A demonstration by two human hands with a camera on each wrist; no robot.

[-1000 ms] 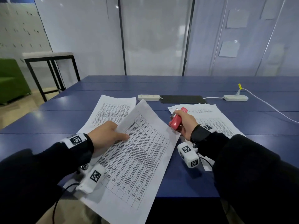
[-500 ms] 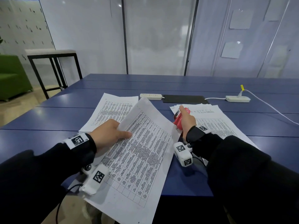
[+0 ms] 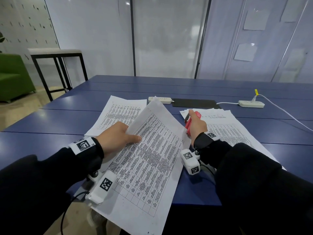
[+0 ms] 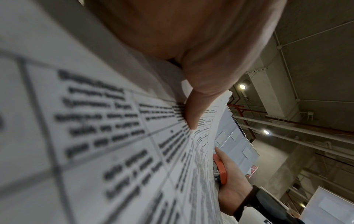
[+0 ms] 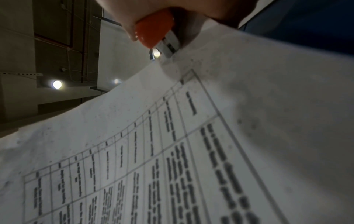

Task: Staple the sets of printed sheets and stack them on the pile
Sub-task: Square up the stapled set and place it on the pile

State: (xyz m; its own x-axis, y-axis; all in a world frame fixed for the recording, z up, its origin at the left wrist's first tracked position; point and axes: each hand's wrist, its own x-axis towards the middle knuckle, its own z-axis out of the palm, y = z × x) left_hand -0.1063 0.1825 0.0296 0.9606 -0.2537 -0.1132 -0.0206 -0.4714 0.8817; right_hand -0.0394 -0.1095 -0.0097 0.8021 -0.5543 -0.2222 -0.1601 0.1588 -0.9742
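Set of printed sheets [image 3: 149, 158] lay lifted over the blue table [image 3: 67, 116] near edge, long axis running away and slightly right | white, dense black tables | left hand [image 3: 116, 138] pinched its left edge | right hand [image 3: 197, 126] gripped red stapler [image 3: 189, 122] above the pile [image 3: 228, 128].

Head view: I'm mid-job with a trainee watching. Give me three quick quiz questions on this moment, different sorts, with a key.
1. True or false: the right hand grips the red stapler.
2. What does the left hand hold? A) power strip B) set of printed sheets C) nothing
3. Fill in: the papers lie on a ___ table.

Key: 1 true; 2 B; 3 blue.
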